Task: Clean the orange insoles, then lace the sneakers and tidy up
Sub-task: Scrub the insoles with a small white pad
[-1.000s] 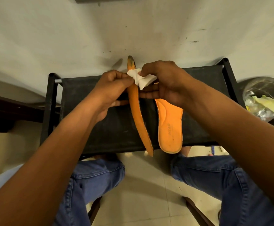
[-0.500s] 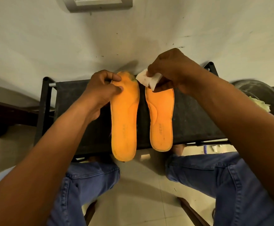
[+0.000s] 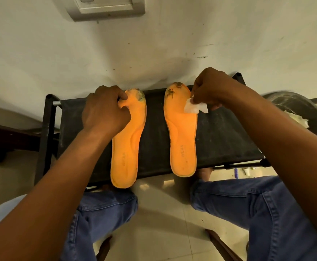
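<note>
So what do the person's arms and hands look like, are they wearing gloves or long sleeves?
No gloves and no long sleeves. The left hand and right hand are bare, and both forearms are bare all the way to the picture's edge. No watch, rings or bracelets show. Lower down the person wears blue jeans, and something pale, perhaps a shirt, shows beside the left arm.

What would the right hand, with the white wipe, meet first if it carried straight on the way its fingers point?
Probably the right insole: the right hand pinches the wipe at its toe-side edge, fingers pointing down-left. Contact is unclear.
</note>
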